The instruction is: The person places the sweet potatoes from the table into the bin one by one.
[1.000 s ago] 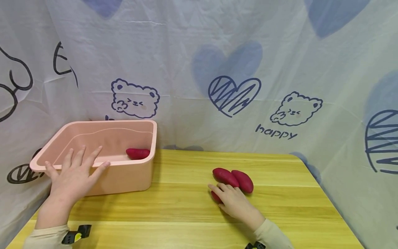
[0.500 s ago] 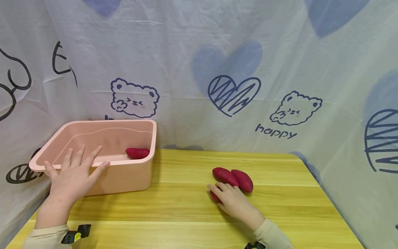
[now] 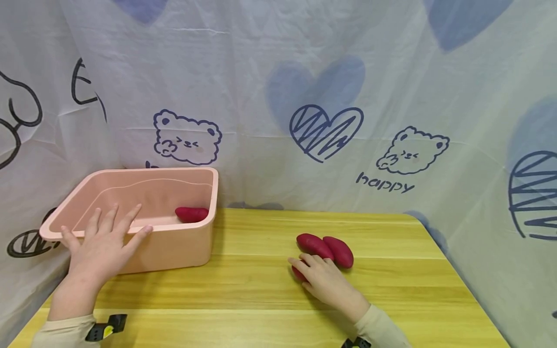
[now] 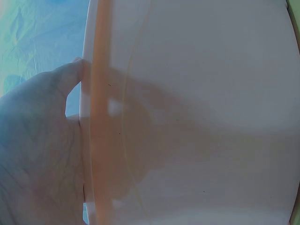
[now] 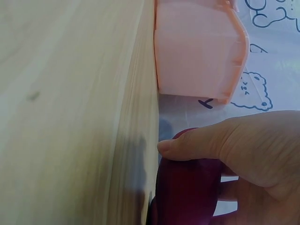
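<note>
My left hand (image 3: 102, 249) rests with spread fingers over the near rim of a pink plastic bin (image 3: 174, 249). In the left wrist view its thumb lies along the bin's edge. One red-purple sweet potato (image 3: 191, 214) lies inside, by the bin's right wall. Toward the table's middle, my right hand (image 3: 329, 282) holds another sweet potato (image 5: 187, 190) between thumb and fingers, low over the tabletop; the palm hides much of it in the head view. Just behind that hand, two more sweet potatoes, a left one (image 3: 314, 245) and a right one (image 3: 339, 252), lie side by side.
The yellow wood-grain table (image 3: 261, 299) carries everything. A white cloth (image 3: 256, 159) printed with hearts and bears hangs behind it and on both sides. The bin stands at the table's left, near the cloth.
The sweet potato in my right hand has shifted very slightly left along with the fingers. My left hand stays on the bin rim, and the other sweet potatoes lie where they were.
</note>
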`<state>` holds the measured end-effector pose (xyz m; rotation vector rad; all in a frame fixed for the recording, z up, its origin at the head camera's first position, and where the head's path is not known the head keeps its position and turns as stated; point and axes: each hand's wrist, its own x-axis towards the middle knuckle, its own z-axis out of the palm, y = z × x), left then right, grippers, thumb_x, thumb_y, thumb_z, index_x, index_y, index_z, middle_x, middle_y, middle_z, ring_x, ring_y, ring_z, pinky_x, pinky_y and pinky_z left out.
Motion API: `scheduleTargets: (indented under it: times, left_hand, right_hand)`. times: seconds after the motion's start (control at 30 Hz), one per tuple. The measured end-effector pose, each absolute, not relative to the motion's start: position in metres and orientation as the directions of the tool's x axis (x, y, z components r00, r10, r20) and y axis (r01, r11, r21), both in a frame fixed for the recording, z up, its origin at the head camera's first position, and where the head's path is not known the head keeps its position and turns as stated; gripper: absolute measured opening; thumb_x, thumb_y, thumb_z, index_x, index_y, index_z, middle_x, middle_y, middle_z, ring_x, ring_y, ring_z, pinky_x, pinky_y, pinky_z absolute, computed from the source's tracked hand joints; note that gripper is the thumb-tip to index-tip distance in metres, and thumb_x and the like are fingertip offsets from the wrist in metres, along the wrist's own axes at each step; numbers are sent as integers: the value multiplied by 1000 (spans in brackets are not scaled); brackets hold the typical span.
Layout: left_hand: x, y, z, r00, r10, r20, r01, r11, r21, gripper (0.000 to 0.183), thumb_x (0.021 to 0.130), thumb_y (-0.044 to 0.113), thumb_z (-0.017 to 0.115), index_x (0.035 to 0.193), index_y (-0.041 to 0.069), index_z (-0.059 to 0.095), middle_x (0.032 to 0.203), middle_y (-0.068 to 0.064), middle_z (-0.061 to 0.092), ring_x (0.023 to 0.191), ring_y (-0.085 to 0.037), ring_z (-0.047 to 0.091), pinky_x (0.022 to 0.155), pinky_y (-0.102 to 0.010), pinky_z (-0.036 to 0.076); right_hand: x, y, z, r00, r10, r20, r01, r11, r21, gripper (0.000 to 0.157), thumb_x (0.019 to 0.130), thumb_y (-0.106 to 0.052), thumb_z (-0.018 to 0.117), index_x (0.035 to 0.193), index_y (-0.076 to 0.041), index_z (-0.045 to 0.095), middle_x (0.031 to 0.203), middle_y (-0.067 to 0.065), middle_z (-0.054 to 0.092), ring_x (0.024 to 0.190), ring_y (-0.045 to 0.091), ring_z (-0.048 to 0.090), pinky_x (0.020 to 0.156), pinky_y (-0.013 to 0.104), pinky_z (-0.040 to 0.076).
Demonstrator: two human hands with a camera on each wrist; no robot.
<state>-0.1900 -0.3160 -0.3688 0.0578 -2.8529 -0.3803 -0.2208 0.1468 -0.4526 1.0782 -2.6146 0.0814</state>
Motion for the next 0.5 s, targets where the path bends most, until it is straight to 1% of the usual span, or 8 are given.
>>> scheduleTargets:
  times: [0.23, 0.37, 0.5]
  left_hand:
    - [-191, -316, -368, -964, -74, 254, -5, 965, 263, 71, 97, 65, 31, 156, 27, 21, 157, -32, 16, 145, -56, 1, 93, -84, -21]
    - [-191, -316, -368, -964, -76, 253, -7, 965, 263, 71, 97, 66, 31, 156, 27, 21, 157, -32, 16, 145, -56, 1, 93, -83, -21]
    - [-191, -317, -368, -965, -77, 250, -8, 964, 264, 71, 97, 66, 31, 156, 27, 20, 158, -32, 14, 144, -57, 0, 93, -83, -22]
  right_hand:
    - [-221, 144, -452, -674, -675, 302, -693, 719, 59, 60, 79, -18, 81, 133, -18, 57, 120, 9, 64, 108, 27, 62, 80, 44, 54]
    - [-222, 142, -451, -656, -677, 333, -696, 714, 80, 57, 80, -20, 80, 132, -19, 58, 118, 9, 64, 110, 27, 61, 80, 43, 54]
    - [-224, 138, -447, -644, -679, 352, -695, 712, 101, 54, 81, -23, 79, 131, -21, 58, 116, 7, 65, 108, 23, 62, 79, 41, 53]
